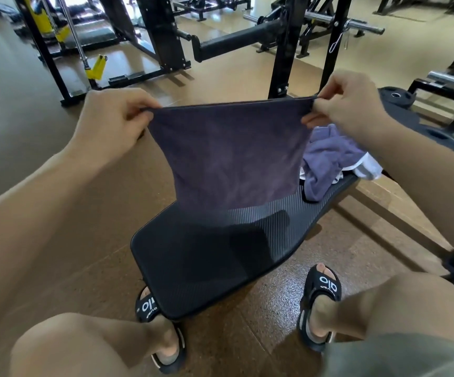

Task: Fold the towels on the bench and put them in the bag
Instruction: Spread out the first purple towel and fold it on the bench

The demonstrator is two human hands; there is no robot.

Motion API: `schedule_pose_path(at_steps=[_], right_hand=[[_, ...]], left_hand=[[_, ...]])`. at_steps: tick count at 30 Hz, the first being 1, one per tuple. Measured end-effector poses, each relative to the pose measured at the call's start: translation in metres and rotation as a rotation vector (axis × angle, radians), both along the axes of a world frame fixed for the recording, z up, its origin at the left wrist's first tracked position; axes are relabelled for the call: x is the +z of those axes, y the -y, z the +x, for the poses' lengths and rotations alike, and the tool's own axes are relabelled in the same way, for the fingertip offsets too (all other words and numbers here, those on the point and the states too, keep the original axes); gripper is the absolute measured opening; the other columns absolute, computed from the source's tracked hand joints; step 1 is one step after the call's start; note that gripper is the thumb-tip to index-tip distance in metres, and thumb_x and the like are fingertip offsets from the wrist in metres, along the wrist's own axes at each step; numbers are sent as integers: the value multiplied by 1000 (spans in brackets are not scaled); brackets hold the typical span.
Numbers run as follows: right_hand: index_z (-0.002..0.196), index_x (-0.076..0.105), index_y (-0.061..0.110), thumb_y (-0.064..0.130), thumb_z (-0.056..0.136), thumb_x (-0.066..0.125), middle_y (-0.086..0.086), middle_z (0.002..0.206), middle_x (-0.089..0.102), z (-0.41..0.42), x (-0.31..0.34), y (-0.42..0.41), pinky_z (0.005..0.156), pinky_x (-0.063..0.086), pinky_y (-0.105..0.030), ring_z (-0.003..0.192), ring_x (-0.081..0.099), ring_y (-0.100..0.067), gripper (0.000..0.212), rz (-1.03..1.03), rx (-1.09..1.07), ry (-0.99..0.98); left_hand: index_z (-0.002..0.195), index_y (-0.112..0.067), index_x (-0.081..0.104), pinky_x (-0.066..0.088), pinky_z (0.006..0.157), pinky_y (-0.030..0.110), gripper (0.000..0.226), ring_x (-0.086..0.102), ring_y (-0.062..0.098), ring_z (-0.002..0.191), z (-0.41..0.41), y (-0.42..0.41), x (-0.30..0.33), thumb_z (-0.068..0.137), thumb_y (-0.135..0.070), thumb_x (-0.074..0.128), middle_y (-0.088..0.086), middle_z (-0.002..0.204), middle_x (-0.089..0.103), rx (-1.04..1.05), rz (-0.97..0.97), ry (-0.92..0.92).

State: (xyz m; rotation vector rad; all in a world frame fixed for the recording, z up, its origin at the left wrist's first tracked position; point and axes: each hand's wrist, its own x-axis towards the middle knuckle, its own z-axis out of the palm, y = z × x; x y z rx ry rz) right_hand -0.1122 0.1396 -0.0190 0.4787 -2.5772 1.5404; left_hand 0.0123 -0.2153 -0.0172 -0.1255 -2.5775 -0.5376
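Observation:
A dark purple towel point(228, 156) hangs stretched in the air above the black bench point(209, 257). My left hand point(111, 123) pinches its upper left corner and my right hand point(348, 104) pinches its upper right corner. The towel's lower edge hangs just above the bench pad. Behind it, at the far end of the bench, lies a crumpled lighter purple towel point(326, 161) beside a white and grey cloth point(367, 167). No bag is in view.
My knees and two black sandals point(321, 303) flank the near end of the bench. A black rack upright point(288, 50) stands behind the bench. Weight plates point(421, 123) lie on the floor at right, more gym machines at left and back.

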Motion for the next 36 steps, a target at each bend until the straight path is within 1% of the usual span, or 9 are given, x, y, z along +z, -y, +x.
schedule_pose_path(at_steps=[4,7,11,15,21,25,28,31,36], right_hand=[[76,46,10,-10,93,58,-18,61,58,1,-10,1,41,51,-21,47,70,-17,29,101,6,31],[75,46,12,-9,90,59,-14,52,60,-11,-10,6,39,50,-23,41,66,-14,29,147,-32,12],[76,44,12,-13,91,54,-19,66,63,-46,-13,25,66,63,-42,68,76,-30,30,44,-40,125],[75,42,13,-14,91,51,-21,78,60,-75,-14,47,63,64,-31,69,74,-18,32,12,-42,82],[76,47,18,-2,87,58,-33,94,64,-74,-19,54,73,64,-43,73,76,-19,25,-115,-62,-104],[83,56,9,6,84,63,-18,85,69,-27,-91,25,75,56,-52,82,71,-33,8,89,-23,-95],[78,56,11,-2,81,66,-11,80,69,19,-169,-2,76,50,-41,80,66,-32,17,301,73,-17],[77,51,14,-3,79,64,-2,76,60,57,-232,-24,73,49,-43,79,59,-30,21,500,194,0],[75,45,17,-2,74,68,0,84,54,95,-276,-42,73,48,-41,84,52,-26,30,706,315,-231]], left_hand=[[110,-10,74,42,86,1,21,67,12,89,3,6,-19,94,-1,64,-6,92,68,-10,-37,34],[108,-12,72,49,89,16,20,67,13,88,-6,10,-21,94,-1,62,-4,93,70,-8,-14,14],[104,-15,71,53,86,36,21,67,23,86,-37,18,-18,92,-3,58,-1,91,70,49,-33,2],[103,-29,68,55,88,47,22,68,24,93,-72,33,-15,91,-16,55,-3,98,72,175,-15,61],[105,-20,72,48,88,34,25,59,15,95,-68,46,-12,90,-10,53,-2,99,62,192,45,-102],[102,-11,73,47,86,37,21,60,23,95,2,32,-86,87,1,66,4,102,61,28,-25,58],[97,-17,72,50,75,37,24,62,22,86,56,11,-161,84,2,68,-5,99,59,-47,-58,262],[93,-19,71,49,69,33,22,63,23,80,95,-4,-218,82,0,69,-7,98,61,-92,-138,370],[87,-22,67,47,78,32,21,59,22,76,132,-18,-257,87,-17,47,-4,92,59,-235,-295,393]])
